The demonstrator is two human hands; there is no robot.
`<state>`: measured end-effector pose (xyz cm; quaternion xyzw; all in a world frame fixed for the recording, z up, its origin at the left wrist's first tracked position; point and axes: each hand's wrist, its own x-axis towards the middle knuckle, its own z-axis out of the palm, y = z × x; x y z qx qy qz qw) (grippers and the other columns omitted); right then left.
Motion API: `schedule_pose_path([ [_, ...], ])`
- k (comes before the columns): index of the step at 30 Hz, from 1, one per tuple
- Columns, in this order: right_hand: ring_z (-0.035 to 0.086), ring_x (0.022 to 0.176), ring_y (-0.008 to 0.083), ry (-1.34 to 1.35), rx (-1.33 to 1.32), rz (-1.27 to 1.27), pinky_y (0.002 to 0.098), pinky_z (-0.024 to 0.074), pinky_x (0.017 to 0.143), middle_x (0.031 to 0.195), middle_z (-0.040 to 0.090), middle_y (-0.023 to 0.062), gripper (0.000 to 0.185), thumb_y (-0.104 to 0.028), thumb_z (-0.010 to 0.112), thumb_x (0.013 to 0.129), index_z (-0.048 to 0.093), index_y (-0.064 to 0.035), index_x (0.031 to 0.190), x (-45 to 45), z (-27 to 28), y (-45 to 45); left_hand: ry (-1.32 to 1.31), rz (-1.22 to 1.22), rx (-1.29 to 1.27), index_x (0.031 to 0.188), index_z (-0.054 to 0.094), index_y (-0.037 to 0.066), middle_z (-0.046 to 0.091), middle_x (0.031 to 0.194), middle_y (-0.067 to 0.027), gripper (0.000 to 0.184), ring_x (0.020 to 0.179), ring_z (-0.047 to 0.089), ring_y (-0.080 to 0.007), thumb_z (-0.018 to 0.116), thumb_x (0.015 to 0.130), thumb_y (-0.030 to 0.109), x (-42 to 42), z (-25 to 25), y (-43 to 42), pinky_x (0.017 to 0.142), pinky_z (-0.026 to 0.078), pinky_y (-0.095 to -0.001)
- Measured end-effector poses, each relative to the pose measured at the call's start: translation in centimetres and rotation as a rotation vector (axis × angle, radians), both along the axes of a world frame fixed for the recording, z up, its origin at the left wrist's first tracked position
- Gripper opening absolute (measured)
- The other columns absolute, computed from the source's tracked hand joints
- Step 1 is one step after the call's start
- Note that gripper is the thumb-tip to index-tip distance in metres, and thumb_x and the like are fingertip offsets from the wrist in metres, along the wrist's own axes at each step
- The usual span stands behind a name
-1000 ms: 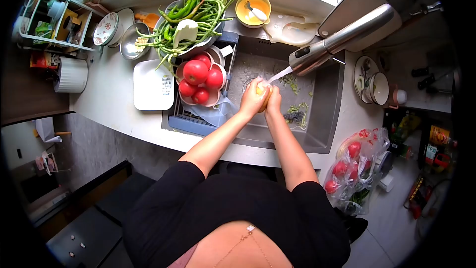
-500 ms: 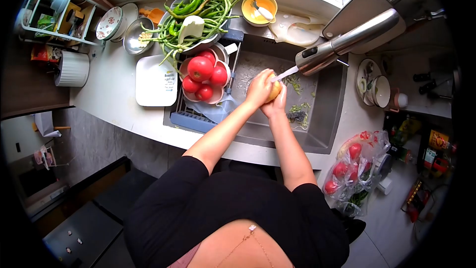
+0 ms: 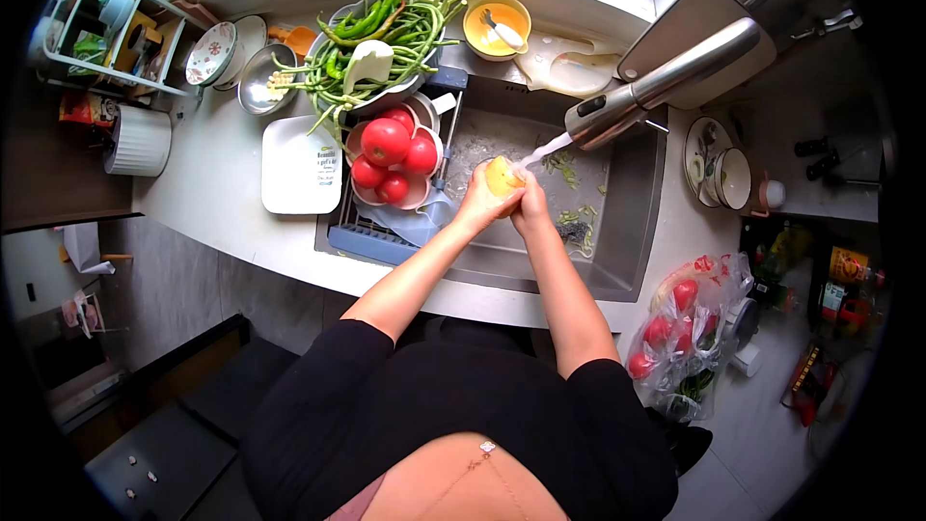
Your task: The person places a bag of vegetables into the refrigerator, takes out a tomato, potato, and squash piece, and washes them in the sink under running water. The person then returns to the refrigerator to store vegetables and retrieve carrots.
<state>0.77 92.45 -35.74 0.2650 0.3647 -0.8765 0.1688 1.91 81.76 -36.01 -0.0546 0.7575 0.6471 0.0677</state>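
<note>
A yellow potato [image 3: 503,178] is held between my two hands over the sink [image 3: 629,260]. My left hand [image 3: 477,201] wraps its left and lower side. My right hand [image 3: 531,203] presses against it from the right, fingers closed around that side. Water streams from the steel faucet [image 3: 617,114] onto the potato and my right fingers. Green peelings [image 3: 562,170] lie on the sink floor to the right.
A drying rack [image 3: 378,245] at the sink's left holds tomatoes [image 3: 386,141] in a pink bowl. Behind it stands a colander of green beans [image 3: 415,34] and peppers. A white tray [image 3: 301,166] lies left. A yellow bowl [image 3: 497,27] stands behind the sink; a bag of tomatoes [image 3: 683,333] sits right.
My hands have drawn the potato slightly left and toward me and turned it, so more of its yellow surface faces up. The water now strikes its right side. The view has shifted a little.
</note>
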Motion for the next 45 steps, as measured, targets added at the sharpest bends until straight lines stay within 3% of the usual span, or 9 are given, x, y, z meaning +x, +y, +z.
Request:
schedule_pose_path([
  [7,0.056,0.105,0.0264,-0.043,0.013,0.138,0.0384,0.0467,0.089,0.118,0.055,0.0201,0.043,-0.034,0.043,0.094,0.047,0.0004,0.12,-1.4,3.1,-1.2,0.43,-0.201,-0.727,0.129,0.032,-0.001,0.042,0.123,-0.0207,0.089,0.114,0.042,-0.0378,0.079,0.063,0.036,2.3,6.6,-5.8,0.096,0.036,-0.0445],
  [12,0.051,0.114,0.0325,0.029,-0.168,0.063,0.0426,0.0436,0.096,0.123,0.051,0.0233,0.049,-0.041,0.041,0.094,0.042,-0.0011,0.124,-2.3,3.0,-2.3,0.358,-0.041,-0.33,0.125,0.035,-0.002,0.044,0.12,-0.0209,0.077,0.111,0.045,-0.0338,0.075,0.07,0.035,1.9,6.5,-6.6,0.096,0.036,-0.0412],
  [17,0.053,0.101,0.0141,0.228,0.127,-0.029,0.0283,0.0416,0.091,0.109,0.057,0.0062,0.038,-0.03,0.054,0.09,0.052,-0.0026,0.117,-1.7,3.5,-2.1,0.131,0.023,-0.005,0.118,0.041,-0.004,0.051,0.108,-0.021,0.064,0.103,0.05,-0.0323,0.068,0.078,0.038,-0.8,5.8,-1.8,0.091,0.038,-0.0394],
  [23,0.06,0.084,0.016,0.063,-0.09,-0.356,0.0293,0.048,0.08,0.09,0.064,0.0056,0.026,-0.027,0.048,0.09,0.059,-0.0051,0.098,-1.7,0.6,0.5,0.207,-0.217,-0.037,0.102,0.054,-0.002,0.059,0.092,-0.0137,0.039,0.085,0.057,-0.0222,0.06,0.086,0.033,-2.7,7.4,2.2,0.078,0.044,-0.0334],
  [27,0.061,0.089,0.0188,0.002,-0.183,-0.165,0.0284,0.0475,0.081,0.095,0.063,0.0066,0.033,-0.031,0.048,0.09,0.056,-0.0033,0.105,-0.2,-0.3,-1.7,0.362,-0.236,-0.509,0.125,0.04,-0.004,0.048,0.118,-0.027,0.066,0.108,0.048,-0.0404,0.067,0.079,0.036,-1.2,6.3,-1.3,0.094,0.037,-0.0431],
  [30,0.057,0.104,0.0296,-0.269,0.058,0.027,0.0377,0.0439,0.092,0.126,0.049,0.0155,0.051,-0.038,0.049,0.087,0.041,-0.0069,0.127,0.4,3.3,-2.4,0.422,-0.237,-0.708,0.127,0.036,-0.003,0.044,0.124,-0.0244,0.072,0.115,0.042,-0.0399,0.071,0.076,0.033,1.2,6.9,-5.7,0.098,0.034,-0.0442],
  [34,0.043,0.118,0.043,0.06,1.349,0.591,0.0465,0.0366,0.098,0.138,0.035,0.0222,0.073,-0.038,0.059,0.079,0.031,-0.0013,0.136,0.9,-0.8,-1.3,0.535,-0.222,-0.812,0.13,0.033,0.001,0.04,0.127,-0.0214,0.078,0.118,0.039,-0.0385,0.077,0.071,0.027,4.7,6.9,-10.8,0.1,0.031,-0.0455],
  [39,0.055,0.092,0.0204,-0.108,0.081,0.022,0.0394,0.0443,0.083,0.112,0.056,0.0077,0.043,-0.032,0.052,0.089,0.046,-0.0032,0.121,-1.5,0.4,1.0,0.669,-0.247,-0.974,0.129,0.032,0.004,0.037,0.129,-0.0187,0.083,0.118,0.038,-0.0385,0.08,0.065,0.027,7.5,4.2,-12.9,0.098,0.033,-0.0489],
  [45,0.055,0.101,0.0239,-0.029,0.265,0.209,0.0342,0.0449,0.087,0.114,0.057,0.0154,0.038,-0.026,0.05,0.09,0.049,0.0,0.118,-2.8,1.3,0.6,0.491,-0.058,-1.285,0.129,0.03,0.002,0.036,0.129,-0.0162,0.085,0.123,0.034,-0.0349,0.074,0.069,0.041,8.3,4.9,-11.2,0.097,0.032,-0.049],
])
